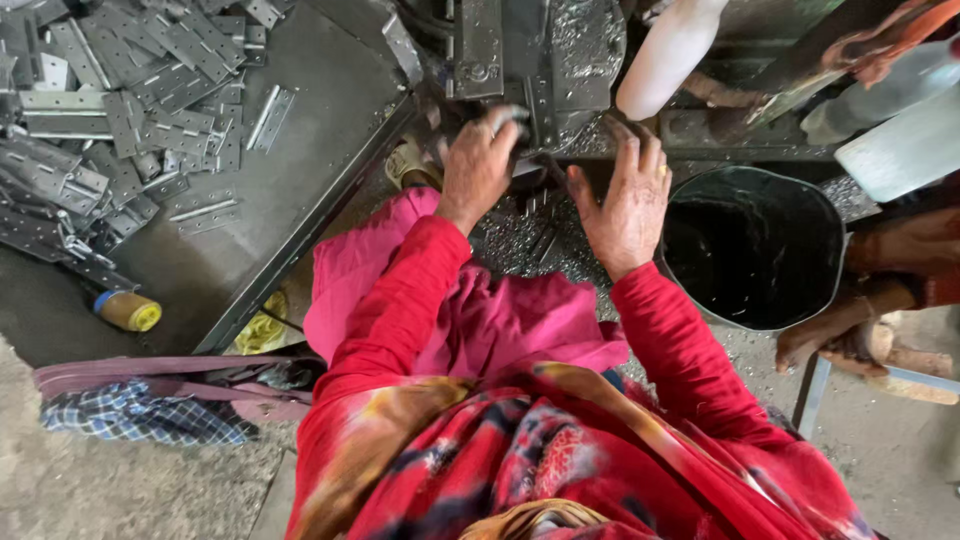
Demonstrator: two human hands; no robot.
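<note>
The left hand (478,165) is being closed around a metal piece (503,113); the right hand (628,205) is being rested, grip wide, beside the black bucket (755,250).

The person's left hand (480,165) rests on a dark grey metal machine (520,60); the right hand (625,205) lies spread beside it. Flat grey metal hinges (130,110) pile left; a black round bucket (755,245) stands right.
</note>
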